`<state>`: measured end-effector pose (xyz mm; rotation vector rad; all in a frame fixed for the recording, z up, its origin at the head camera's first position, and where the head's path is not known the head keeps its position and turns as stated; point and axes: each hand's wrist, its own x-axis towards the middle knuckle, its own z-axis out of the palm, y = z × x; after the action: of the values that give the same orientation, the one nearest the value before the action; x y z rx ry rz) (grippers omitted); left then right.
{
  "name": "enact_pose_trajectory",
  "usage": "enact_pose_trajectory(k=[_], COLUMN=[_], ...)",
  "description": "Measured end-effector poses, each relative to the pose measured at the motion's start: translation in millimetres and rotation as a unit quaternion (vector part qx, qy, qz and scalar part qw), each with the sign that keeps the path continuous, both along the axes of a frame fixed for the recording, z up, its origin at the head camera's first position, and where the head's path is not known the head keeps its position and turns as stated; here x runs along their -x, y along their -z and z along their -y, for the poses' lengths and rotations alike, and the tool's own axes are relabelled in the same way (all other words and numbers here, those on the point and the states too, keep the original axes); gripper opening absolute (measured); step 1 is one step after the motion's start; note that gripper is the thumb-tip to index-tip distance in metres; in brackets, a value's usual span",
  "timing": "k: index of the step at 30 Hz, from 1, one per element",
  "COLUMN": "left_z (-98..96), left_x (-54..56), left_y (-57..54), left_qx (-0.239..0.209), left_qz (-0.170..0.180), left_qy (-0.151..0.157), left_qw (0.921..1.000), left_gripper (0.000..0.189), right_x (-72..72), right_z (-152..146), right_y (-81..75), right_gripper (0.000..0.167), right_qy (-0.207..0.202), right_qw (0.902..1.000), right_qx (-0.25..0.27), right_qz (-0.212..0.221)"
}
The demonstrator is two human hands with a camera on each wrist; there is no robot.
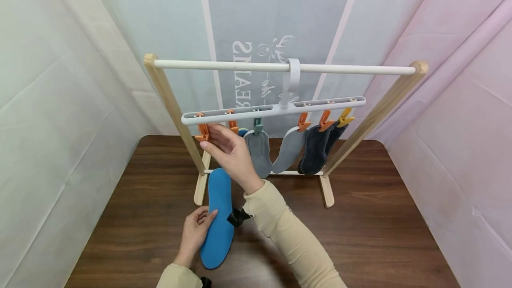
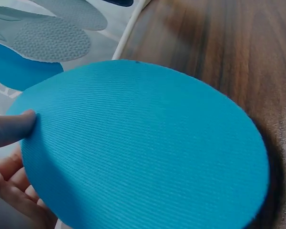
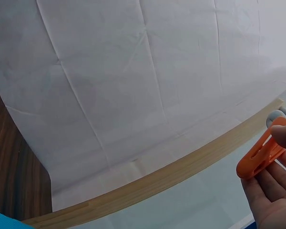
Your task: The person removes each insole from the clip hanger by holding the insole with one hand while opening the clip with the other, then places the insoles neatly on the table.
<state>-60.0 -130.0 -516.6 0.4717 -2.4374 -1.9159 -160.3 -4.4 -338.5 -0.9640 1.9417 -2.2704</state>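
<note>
A blue insole (image 1: 219,234) slants over the table, its edge pinched between the thumb and fingers of my left hand (image 1: 194,234). In the left wrist view the thumb presses its ribbed blue face (image 2: 148,143). My right hand (image 1: 234,157) is up at the left end of a white clip hanger (image 1: 236,118). It pinches the outermost orange clip (image 1: 203,132); the right wrist view has the thumb on one side of this clip (image 3: 258,156) and fingers behind. A second orange clip (image 1: 233,126) hangs beside it, with another blue insole (image 1: 242,132) mostly hidden by the right hand.
The hanger hooks over the white bar (image 1: 240,66) of a wooden rack (image 1: 170,110). Grey insoles (image 1: 258,154) and dark insoles (image 1: 315,150) hang from green, orange and yellow clips (image 1: 345,118). Beneath is a dark wooden table (image 1: 380,226); pale curtains (image 1: 460,123) surround it.
</note>
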Motion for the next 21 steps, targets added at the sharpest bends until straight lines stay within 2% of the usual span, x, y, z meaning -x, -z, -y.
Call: enact_pose_trajectory(k=[10, 21], left_z=[0.2, -1.1], left_x=[0.4, 4.0], left_y=[6.5, 12.8], left_qx=[0.010, 0.027], left_qz=[0.035, 0.046], left_qy=[0.028, 0.060], left_qw=[0.9989, 0.9968], left_gripper=[0.025, 0.025], right_x=[-1.1, -2.7], right_z=[-1.9, -3.7], right_y=[8.4, 10.8], right_gripper=[0.049, 0.049], right_qy=[-0.004, -0.020], right_qw=[1.0000, 0.9996], right_qx=[0.006, 0.010], right_qz=[-0.003, -0.019])
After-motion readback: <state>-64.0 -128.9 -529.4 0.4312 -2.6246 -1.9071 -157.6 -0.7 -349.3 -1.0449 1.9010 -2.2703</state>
